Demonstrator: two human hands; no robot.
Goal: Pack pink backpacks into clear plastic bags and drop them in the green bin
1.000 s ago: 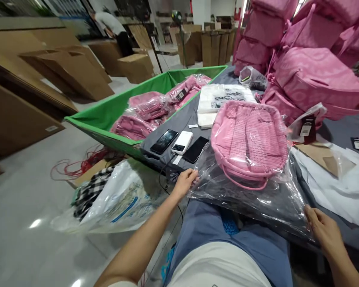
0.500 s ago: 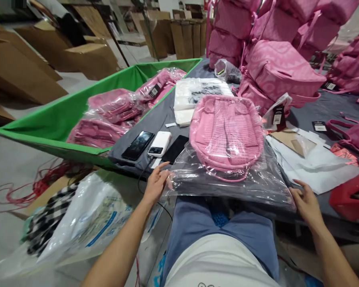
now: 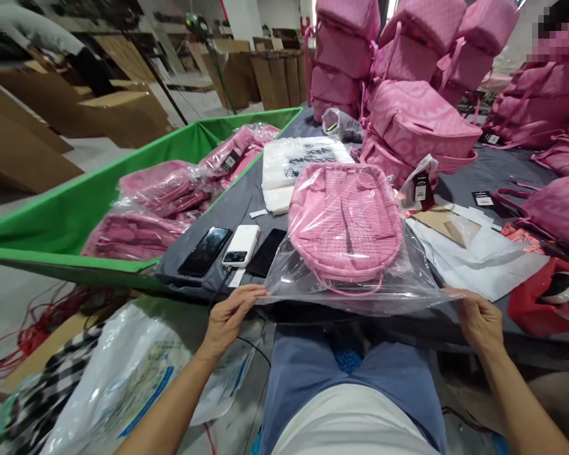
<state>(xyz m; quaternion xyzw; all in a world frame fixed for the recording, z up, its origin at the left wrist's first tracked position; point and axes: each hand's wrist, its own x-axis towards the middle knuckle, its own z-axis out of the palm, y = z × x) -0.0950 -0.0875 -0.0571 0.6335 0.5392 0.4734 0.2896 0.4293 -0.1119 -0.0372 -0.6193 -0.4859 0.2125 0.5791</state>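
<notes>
A pink backpack lies inside a clear plastic bag at the front of the dark cloth-covered table. My left hand pinches the left corner of the bag's near edge. At the opposite corner, my right hand is closed on the same edge. The plastic is stretched flat between both hands, just over the table's front edge. Left of the bag lie a black phone, a white power bank and another dark flat device, partly covered by the plastic.
On the left stands a green-sided bin of wrapped pink backpacks. Behind are flat plastic bags, a pink backpack and stacked ones. White paper and a red tape dispenser lie right. A person bends among cartons.
Both hands have closed on the bag's near corners, where their fingers were looser before. The edge is now lifted and drawn taut. The view has shifted slightly to the right.
</notes>
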